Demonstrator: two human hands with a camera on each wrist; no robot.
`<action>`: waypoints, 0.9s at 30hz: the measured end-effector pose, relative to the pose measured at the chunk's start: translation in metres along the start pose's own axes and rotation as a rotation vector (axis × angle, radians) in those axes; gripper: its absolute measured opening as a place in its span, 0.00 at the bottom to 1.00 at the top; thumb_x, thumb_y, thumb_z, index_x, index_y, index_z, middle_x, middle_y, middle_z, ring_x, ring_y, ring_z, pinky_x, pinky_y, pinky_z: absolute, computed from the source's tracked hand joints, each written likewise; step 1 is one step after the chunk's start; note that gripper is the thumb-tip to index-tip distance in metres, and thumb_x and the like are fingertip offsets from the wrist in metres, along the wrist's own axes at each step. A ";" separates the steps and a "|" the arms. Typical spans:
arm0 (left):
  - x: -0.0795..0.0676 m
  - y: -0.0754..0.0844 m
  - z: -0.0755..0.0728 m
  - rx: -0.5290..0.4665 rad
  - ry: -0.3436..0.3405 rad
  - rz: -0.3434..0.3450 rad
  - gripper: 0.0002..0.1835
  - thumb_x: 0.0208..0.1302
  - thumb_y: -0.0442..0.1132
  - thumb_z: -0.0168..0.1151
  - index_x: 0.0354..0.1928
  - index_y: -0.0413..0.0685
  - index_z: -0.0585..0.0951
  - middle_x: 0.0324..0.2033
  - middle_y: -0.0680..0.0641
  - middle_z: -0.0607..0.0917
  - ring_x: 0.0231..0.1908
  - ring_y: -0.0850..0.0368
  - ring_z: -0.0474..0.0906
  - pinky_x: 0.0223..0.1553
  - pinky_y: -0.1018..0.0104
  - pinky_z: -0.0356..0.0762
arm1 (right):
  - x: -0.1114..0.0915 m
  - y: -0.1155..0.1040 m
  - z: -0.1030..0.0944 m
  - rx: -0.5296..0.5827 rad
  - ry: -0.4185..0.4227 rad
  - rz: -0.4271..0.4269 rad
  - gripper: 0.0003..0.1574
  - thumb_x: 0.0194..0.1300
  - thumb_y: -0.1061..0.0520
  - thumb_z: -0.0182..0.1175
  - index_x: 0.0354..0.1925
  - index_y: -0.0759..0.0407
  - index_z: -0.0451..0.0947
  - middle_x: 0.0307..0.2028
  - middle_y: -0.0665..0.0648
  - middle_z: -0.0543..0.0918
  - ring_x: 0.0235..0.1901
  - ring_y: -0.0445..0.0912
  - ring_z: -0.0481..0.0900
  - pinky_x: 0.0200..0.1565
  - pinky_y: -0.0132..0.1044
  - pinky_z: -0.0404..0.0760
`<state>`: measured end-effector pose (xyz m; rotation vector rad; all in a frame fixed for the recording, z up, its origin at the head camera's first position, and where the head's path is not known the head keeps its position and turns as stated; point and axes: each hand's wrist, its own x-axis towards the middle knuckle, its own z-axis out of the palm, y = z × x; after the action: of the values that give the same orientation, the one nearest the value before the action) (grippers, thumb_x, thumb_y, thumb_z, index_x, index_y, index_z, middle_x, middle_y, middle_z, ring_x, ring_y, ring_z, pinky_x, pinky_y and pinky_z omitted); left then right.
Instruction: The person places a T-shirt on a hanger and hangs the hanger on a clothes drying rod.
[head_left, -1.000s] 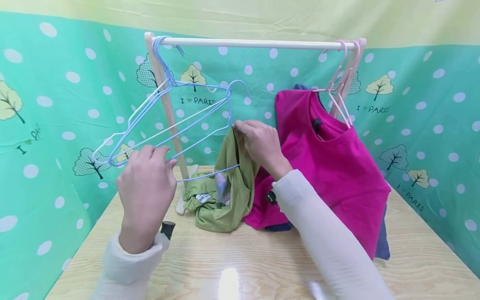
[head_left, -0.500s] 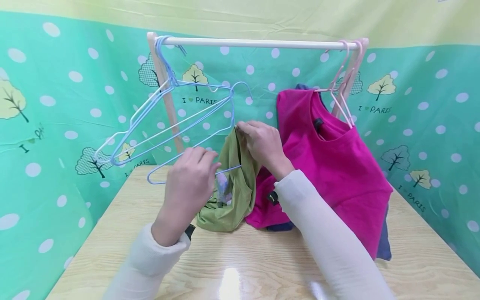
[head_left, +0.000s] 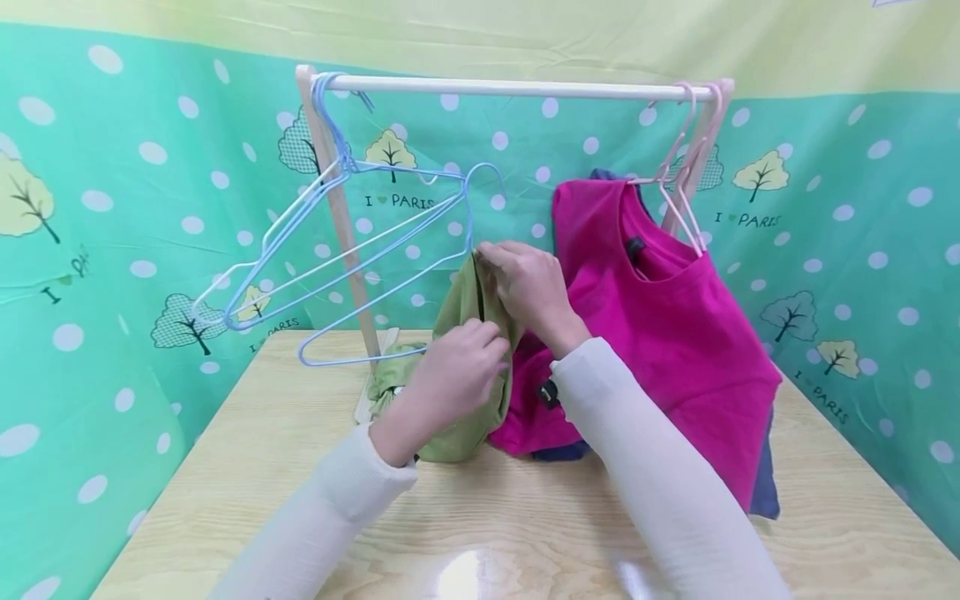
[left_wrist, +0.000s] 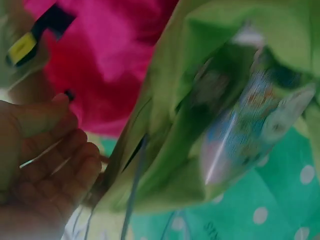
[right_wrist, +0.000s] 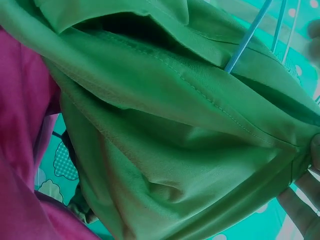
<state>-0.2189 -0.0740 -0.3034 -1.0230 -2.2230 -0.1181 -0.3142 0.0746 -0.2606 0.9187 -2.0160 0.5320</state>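
My right hand point(head_left: 528, 283) pinches the upper edge of a green garment point(head_left: 455, 310) beside the neck of a blue wire hanger point(head_left: 469, 218). One end of that hanger goes inside the garment; the other sticks out bare to the left. My left hand point(head_left: 465, 367) is in front of the garment, fingers loosely bent. In the left wrist view, the left hand point(left_wrist: 55, 170) shows nothing in its fingers, close to the cloth's edge. A colourful print point(left_wrist: 245, 130) shows inside the folds there. In the right wrist view, the hanger point(right_wrist: 247, 37) enters the green cloth point(right_wrist: 175, 150).
A rack with a white rail point(head_left: 517, 84) stands behind. Blue hangers point(head_left: 330, 125) hang at its left end. A magenta shirt point(head_left: 660, 333) hangs on pink hangers point(head_left: 686, 212) at the right, with navy cloth point(head_left: 765, 483) behind it. The wooden tabletop point(head_left: 510, 525) lies below.
My left hand has let go of the hanger's left part and moved right, to the front of the green garment. My right hand keeps its pinch in nearly the same place.
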 end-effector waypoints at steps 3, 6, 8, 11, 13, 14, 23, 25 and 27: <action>0.005 0.000 0.017 0.037 -0.055 0.066 0.03 0.64 0.34 0.67 0.33 0.42 0.84 0.32 0.47 0.83 0.35 0.50 0.77 0.41 0.62 0.78 | 0.000 0.001 0.000 0.003 0.000 -0.004 0.15 0.71 0.67 0.61 0.51 0.58 0.88 0.38 0.58 0.89 0.35 0.54 0.87 0.32 0.45 0.85; 0.006 0.001 0.032 0.118 -0.106 0.113 0.03 0.62 0.34 0.66 0.31 0.44 0.84 0.32 0.48 0.84 0.36 0.51 0.78 0.42 0.60 0.79 | 0.000 0.002 0.000 -0.002 -0.007 -0.005 0.15 0.71 0.67 0.60 0.51 0.58 0.88 0.40 0.58 0.90 0.37 0.54 0.88 0.34 0.47 0.86; 0.006 0.002 0.039 0.188 -0.141 0.112 0.02 0.60 0.35 0.66 0.31 0.47 0.85 0.33 0.49 0.85 0.37 0.51 0.79 0.41 0.61 0.79 | 0.000 0.002 0.000 -0.007 -0.013 -0.002 0.15 0.72 0.67 0.60 0.52 0.58 0.88 0.40 0.57 0.90 0.38 0.54 0.88 0.36 0.47 0.86; 0.006 0.003 0.046 0.278 -0.181 0.081 0.01 0.56 0.37 0.68 0.31 0.50 0.85 0.33 0.51 0.85 0.37 0.52 0.79 0.37 0.62 0.78 | 0.001 0.003 -0.002 -0.007 -0.018 0.008 0.15 0.72 0.66 0.61 0.52 0.58 0.88 0.40 0.58 0.90 0.38 0.54 0.88 0.38 0.47 0.87; 0.004 0.003 0.047 0.327 -0.212 0.038 0.03 0.53 0.39 0.70 0.31 0.50 0.85 0.31 0.51 0.85 0.35 0.53 0.79 0.34 0.62 0.77 | 0.001 0.003 -0.002 -0.009 -0.018 0.014 0.15 0.72 0.65 0.61 0.53 0.58 0.88 0.40 0.58 0.89 0.38 0.54 0.88 0.39 0.47 0.87; 0.003 0.004 0.048 0.349 -0.231 0.014 0.04 0.52 0.40 0.71 0.30 0.51 0.85 0.30 0.52 0.85 0.34 0.53 0.79 0.32 0.62 0.76 | 0.001 0.004 -0.002 -0.008 -0.017 0.017 0.15 0.72 0.65 0.62 0.53 0.58 0.88 0.40 0.58 0.89 0.38 0.54 0.88 0.39 0.47 0.87; -0.005 0.007 0.046 0.380 -0.444 -0.222 0.05 0.60 0.40 0.69 0.27 0.56 0.87 0.26 0.52 0.86 0.27 0.51 0.81 0.25 0.59 0.77 | -0.001 0.006 -0.003 -0.005 0.003 0.040 0.17 0.70 0.68 0.61 0.52 0.58 0.88 0.39 0.58 0.89 0.37 0.54 0.87 0.39 0.49 0.87; -0.005 0.008 0.045 0.352 -0.463 -0.270 0.05 0.61 0.40 0.69 0.28 0.55 0.88 0.27 0.51 0.86 0.27 0.49 0.82 0.24 0.58 0.78 | -0.002 0.006 -0.004 -0.001 0.005 0.041 0.16 0.70 0.67 0.60 0.52 0.58 0.88 0.38 0.58 0.89 0.36 0.54 0.87 0.39 0.49 0.87; -0.005 0.010 0.043 0.320 -0.470 -0.325 0.05 0.61 0.39 0.69 0.28 0.53 0.88 0.27 0.50 0.86 0.26 0.48 0.83 0.23 0.56 0.78 | -0.002 0.006 -0.004 0.000 0.005 0.042 0.15 0.71 0.67 0.60 0.51 0.58 0.88 0.36 0.58 0.88 0.35 0.54 0.86 0.38 0.48 0.87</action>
<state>-0.2329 -0.0559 -0.3414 -0.5460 -2.7049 0.3617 -0.3162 0.0816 -0.2604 0.8755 -2.0343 0.5569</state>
